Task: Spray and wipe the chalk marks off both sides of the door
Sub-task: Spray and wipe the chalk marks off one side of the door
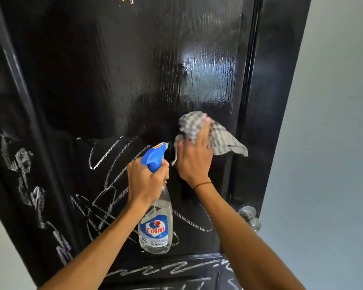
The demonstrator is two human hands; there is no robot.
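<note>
home interior | black panelled door [117, 80], round knob [250, 218], painted wall [333, 143]

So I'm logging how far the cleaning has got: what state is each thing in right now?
Door: upper panel wet and wiped, chalk scribbles still on the lower part and left frame.
Spray bottle: upright, held in the left hand, part full.
Cloth: bunched, pressed to the door by the right hand.
Door knob: untouched.

Two bare forearms, no sleeves in view. Right hand [195, 158]: thin dark band [201, 185] round the wrist, below the fingers [204, 130]. Left hand [146, 181]: no rings or bands seen on wrist or fingers.
</note>
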